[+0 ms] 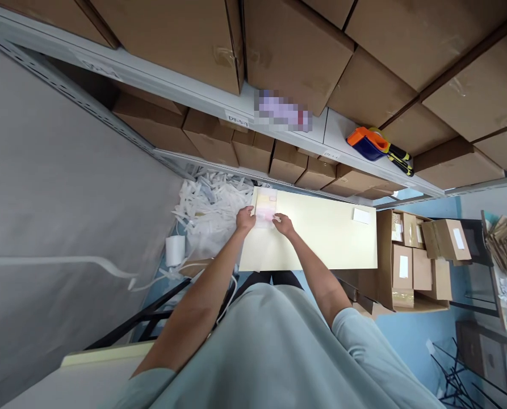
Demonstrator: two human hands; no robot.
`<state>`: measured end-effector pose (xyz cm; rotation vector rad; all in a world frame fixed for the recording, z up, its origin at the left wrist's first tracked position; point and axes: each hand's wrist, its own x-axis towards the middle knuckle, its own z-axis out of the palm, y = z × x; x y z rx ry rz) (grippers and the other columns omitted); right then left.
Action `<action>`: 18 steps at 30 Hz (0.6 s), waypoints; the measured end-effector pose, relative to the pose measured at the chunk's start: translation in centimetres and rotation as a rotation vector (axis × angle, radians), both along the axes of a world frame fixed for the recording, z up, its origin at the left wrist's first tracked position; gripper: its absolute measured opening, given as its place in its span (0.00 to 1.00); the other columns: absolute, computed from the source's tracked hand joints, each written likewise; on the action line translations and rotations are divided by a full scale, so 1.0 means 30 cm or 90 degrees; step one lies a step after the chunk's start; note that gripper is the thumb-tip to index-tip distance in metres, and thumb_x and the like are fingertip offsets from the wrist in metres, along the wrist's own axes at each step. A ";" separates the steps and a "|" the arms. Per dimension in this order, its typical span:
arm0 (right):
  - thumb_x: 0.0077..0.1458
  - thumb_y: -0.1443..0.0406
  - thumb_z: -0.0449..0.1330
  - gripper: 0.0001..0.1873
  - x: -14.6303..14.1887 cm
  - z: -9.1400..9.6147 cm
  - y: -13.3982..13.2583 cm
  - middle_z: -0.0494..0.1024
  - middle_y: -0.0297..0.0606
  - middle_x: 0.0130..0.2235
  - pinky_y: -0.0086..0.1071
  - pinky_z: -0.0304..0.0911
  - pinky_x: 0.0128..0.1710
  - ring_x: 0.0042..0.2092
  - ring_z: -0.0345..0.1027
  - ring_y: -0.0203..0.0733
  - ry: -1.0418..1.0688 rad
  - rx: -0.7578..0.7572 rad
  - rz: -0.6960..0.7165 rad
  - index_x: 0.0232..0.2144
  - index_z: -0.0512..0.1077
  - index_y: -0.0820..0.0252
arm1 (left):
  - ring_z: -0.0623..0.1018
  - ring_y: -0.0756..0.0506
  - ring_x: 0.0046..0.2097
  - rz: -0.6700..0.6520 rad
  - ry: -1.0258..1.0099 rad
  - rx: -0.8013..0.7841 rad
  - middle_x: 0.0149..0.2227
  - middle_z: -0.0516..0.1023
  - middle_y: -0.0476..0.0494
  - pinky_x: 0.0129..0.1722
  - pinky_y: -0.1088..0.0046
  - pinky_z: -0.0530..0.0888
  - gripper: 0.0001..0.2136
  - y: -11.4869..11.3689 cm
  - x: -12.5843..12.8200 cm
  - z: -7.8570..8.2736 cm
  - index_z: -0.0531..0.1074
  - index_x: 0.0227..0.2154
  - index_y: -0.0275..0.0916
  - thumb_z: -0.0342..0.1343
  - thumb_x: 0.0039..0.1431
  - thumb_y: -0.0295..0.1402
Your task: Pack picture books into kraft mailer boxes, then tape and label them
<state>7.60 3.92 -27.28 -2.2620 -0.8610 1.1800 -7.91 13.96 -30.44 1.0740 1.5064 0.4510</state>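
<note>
A pale, flat packet (265, 209) with a pinkish band lies near the left end of a cream tabletop (330, 238). My left hand (245, 218) rests on the packet's left edge with its fingers curled over it. At the packet's lower right corner, my right hand (283, 224) pinches the edge. Both hands sit close together, and the fingers are too small to make out in detail.
A heap of white plastic strips (210, 207) and a white roll (175, 250) lie left of the table. An open carton of small boxes (410, 267) stands at its right. Shelves above hold cardboard boxes and an orange-and-blue tape dispenser (370, 143). A white label (361, 215) lies on the table.
</note>
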 end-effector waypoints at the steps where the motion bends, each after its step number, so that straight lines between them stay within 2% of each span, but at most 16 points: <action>1: 0.64 0.68 0.67 0.16 0.007 0.016 -0.018 0.86 0.42 0.60 0.45 0.72 0.68 0.62 0.80 0.53 0.004 0.008 -0.002 0.53 0.83 0.56 | 0.83 0.30 0.57 0.011 -0.008 0.008 0.49 0.86 0.32 0.62 0.52 0.77 0.19 -0.010 -0.004 0.017 0.81 0.40 0.37 0.65 0.41 0.21; 5: 0.64 0.67 0.67 0.14 0.040 0.105 -0.090 0.87 0.41 0.58 0.44 0.76 0.63 0.58 0.83 0.51 0.015 0.065 0.001 0.51 0.83 0.54 | 0.84 0.34 0.54 0.071 -0.069 0.047 0.46 0.86 0.34 0.62 0.52 0.77 0.17 -0.059 -0.014 0.111 0.81 0.41 0.38 0.65 0.45 0.26; 11: 0.66 0.65 0.61 0.14 0.084 0.276 -0.224 0.86 0.46 0.60 0.44 0.75 0.64 0.57 0.83 0.49 0.037 0.177 0.086 0.51 0.82 0.58 | 0.85 0.37 0.52 0.224 -0.170 0.152 0.46 0.86 0.33 0.59 0.58 0.79 0.13 -0.201 -0.084 0.323 0.81 0.40 0.38 0.65 0.50 0.30; 14: 0.65 0.57 0.62 0.16 0.103 0.335 -0.283 0.87 0.48 0.57 0.46 0.78 0.58 0.56 0.83 0.52 0.080 0.259 0.132 0.49 0.83 0.57 | 0.85 0.40 0.45 0.326 -0.184 0.215 0.48 0.86 0.34 0.53 0.59 0.81 0.17 -0.339 -0.177 0.433 0.82 0.46 0.38 0.67 0.51 0.35; 18: 0.64 0.49 0.61 0.23 0.095 0.388 -0.333 0.87 0.51 0.55 0.45 0.80 0.53 0.54 0.83 0.54 0.142 0.316 0.229 0.50 0.82 0.58 | 0.83 0.43 0.40 0.445 -0.160 0.272 0.48 0.86 0.37 0.45 0.62 0.81 0.23 -0.622 -0.325 0.559 0.83 0.50 0.39 0.70 0.52 0.43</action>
